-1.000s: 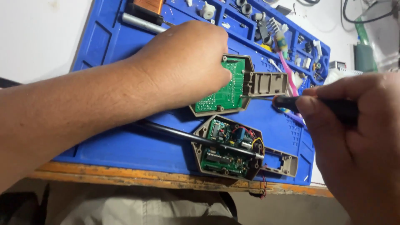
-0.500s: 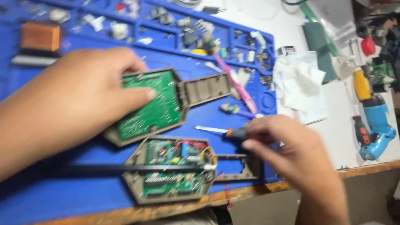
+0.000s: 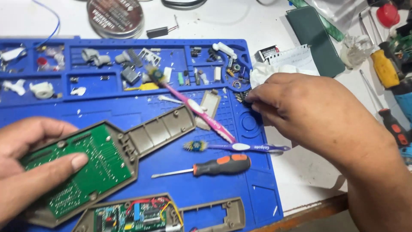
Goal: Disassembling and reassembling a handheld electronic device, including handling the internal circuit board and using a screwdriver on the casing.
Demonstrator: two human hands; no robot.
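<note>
My left hand (image 3: 32, 165) presses down on a green circuit board (image 3: 83, 167) that sits in a grey plastic housing half (image 3: 161, 129) on the blue work mat (image 3: 180, 195). My right hand (image 3: 309, 111) reaches to the mat's right edge, its fingertips pinched over small dark parts (image 3: 244, 98) in a round recess. A screwdriver with a black and orange handle (image 3: 221, 165) lies loose on the mat between the hands. The other grey housing half (image 3: 156, 215), with wired electronics inside, lies at the front edge.
A pink toothbrush (image 3: 193, 105) and a purple toothbrush (image 3: 236, 147) lie on the mat. Its back compartments (image 3: 128, 60) hold several small parts. A round tin (image 3: 115, 16), white tissue (image 3: 270, 68), a dark green pad (image 3: 315, 38) and more screwdrivers (image 3: 386, 68) sit around it.
My right hand has put the screwdriver down on the mat and moved up to the mat's right edge. The view has shifted; my left hand stays on the circuit board.
</note>
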